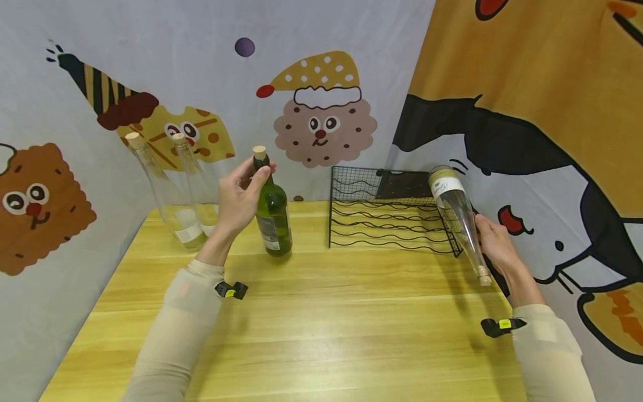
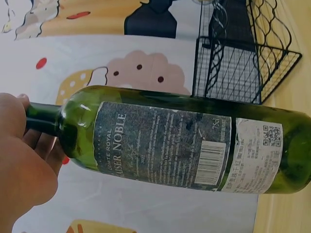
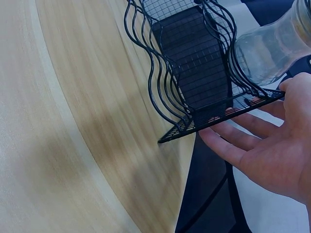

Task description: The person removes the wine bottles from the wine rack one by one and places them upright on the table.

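Observation:
My left hand grips a dark green wine bottle by its neck, just below the cork. The bottle stands nearly upright over the table, its grey label filling the left wrist view. Whether its base touches the tabletop I cannot tell. To the right, a clear corked bottle lies along the right end of a black wire wine rack, cork toward the front. My right hand is beside that end, its fairly straight fingers touching the rack's mesh side and the thumb near the clear glass.
Two clear corked bottles stand at the back left, one farther left and one partly hidden behind my left hand. A printed cloth hangs behind the wooden table. The rack stands close to the table's right edge.

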Demonstrator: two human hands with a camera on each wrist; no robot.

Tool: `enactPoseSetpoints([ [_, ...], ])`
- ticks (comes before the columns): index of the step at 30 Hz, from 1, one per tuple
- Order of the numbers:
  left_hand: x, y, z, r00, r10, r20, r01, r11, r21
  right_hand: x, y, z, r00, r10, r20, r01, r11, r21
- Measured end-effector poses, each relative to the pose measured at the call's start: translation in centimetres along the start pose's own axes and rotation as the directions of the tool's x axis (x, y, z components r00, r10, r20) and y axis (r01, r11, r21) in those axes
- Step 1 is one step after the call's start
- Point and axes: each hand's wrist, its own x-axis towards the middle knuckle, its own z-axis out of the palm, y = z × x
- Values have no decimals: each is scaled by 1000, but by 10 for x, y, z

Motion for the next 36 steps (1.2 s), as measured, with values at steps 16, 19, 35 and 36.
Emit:
enactPoseSetpoints([
  [16, 14, -13, -26, 995, -52, -88, 56, 997, 52, 3, 0, -1, 1000, -12, -23, 12, 1000, 5],
  [19, 15, -17, -29, 993, -61, -104, 66, 997, 47, 2, -1, 0, 1000, -10, -22, 10, 1000, 14],
  [35, 10, -30, -43, 983, -94, -156, 114, 986, 124, 3, 2, 0, 1000, 14, 5, -14, 1000, -5],
  [36, 9, -30, -44, 982, -96, -160, 117, 985, 129, 3, 2, 0, 1000, 17, 5, -17, 1000, -10],
])
